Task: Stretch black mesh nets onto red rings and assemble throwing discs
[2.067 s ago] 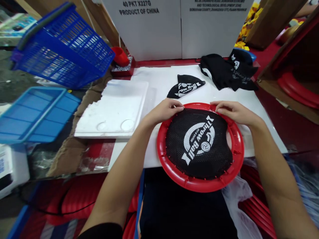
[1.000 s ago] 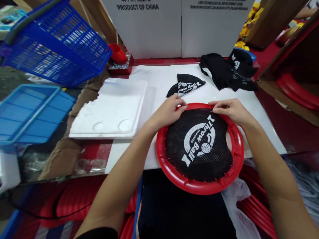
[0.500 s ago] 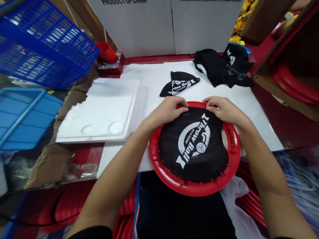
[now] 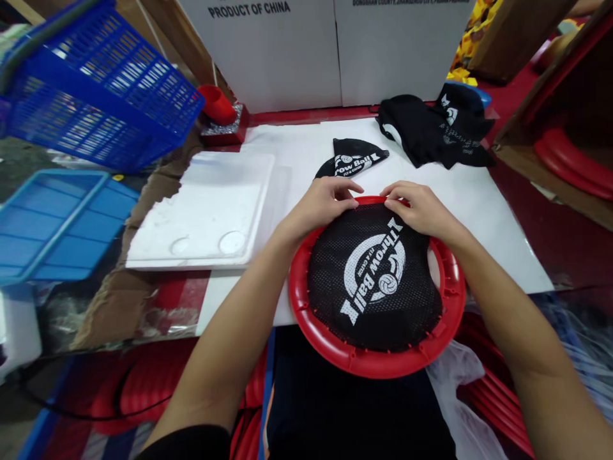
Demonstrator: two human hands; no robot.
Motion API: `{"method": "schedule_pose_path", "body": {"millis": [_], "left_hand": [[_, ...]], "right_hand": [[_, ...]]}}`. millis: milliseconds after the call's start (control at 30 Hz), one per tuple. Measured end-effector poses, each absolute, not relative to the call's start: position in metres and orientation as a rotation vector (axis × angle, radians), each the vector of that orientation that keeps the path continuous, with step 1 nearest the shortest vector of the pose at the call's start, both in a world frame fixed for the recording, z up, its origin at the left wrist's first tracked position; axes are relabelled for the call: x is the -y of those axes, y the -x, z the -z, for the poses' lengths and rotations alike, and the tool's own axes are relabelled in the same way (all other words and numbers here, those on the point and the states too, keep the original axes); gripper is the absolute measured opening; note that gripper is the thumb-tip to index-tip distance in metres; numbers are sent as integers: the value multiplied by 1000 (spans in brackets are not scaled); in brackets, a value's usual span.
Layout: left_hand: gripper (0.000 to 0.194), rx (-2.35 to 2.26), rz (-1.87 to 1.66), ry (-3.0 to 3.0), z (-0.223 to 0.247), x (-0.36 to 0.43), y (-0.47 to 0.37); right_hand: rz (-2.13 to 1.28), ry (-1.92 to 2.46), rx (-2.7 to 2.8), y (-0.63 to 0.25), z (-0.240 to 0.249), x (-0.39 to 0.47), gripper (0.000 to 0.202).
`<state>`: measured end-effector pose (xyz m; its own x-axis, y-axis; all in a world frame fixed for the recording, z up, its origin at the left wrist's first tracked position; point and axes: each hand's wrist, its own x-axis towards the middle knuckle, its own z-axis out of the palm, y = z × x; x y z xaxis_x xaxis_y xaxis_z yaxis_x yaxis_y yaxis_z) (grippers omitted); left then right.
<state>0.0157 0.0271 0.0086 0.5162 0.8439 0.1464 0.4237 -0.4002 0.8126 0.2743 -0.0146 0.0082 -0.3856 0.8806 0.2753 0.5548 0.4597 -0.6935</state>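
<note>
A red plastic ring [image 4: 373,363] leans against the near table edge, partly over my lap. Black mesh netting [image 4: 325,275] printed "Throw Ball" stretches across it, its margin caught on small pegs around most of the frame. A gap shows between netting and ring on the right side. At the far rim, my left hand [image 4: 330,201] is closed, thumb and fingers pinching the netting's edge. My right hand [image 4: 414,206] pinches that same edge a little to the right. Just beyond my left hand lies a folded mesh piece [image 4: 357,155]; more black mesh pieces [image 4: 421,131] are heaped at the back right.
A broken white foam lid [image 4: 205,204] lies left on the white tabletop [image 4: 479,223]. A blue basket [image 4: 110,89] and light-blue crate [image 4: 57,223] are further left. White cartons [image 4: 287,57] stand behind. Red rings [image 4: 502,390] are stacked below the table.
My right hand has shifted slightly left along the far rim, closer to my left hand. The view has swung a little left; the ring stays nearly in place.
</note>
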Motion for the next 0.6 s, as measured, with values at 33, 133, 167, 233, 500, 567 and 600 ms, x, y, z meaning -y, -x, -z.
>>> {"method": "schedule_pose_path", "body": {"millis": [33,133,167,233,500,567,600], "left_hand": [[27,-1049,-744,-2093,-8,-25,-16],[26,-1136,-744,-2318,-9,-20,-17],[25,-1151,-722,-2373,-10,-19,-16],[24,-1121,-670,-2435,-12,-18,-16],[12,-961,-838,-2177,-8,-21,-36],[15,-993,-941,-2050,-3,-23,-40],[19,-1011,-975,-1989,-1,-24,-41]], "right_hand": [[-664,1200,2078,-274,-7,12,20],[-729,1265,2064,-275,-3,3,19],[-765,1286,2068,-276,-1,0,18],[-830,1310,2078,-279,0,-6,17],[-769,1334,2134,-272,-4,0,15],[-570,1366,2211,-266,-6,7,20],[-487,1380,2237,-263,-7,9,22]]}}
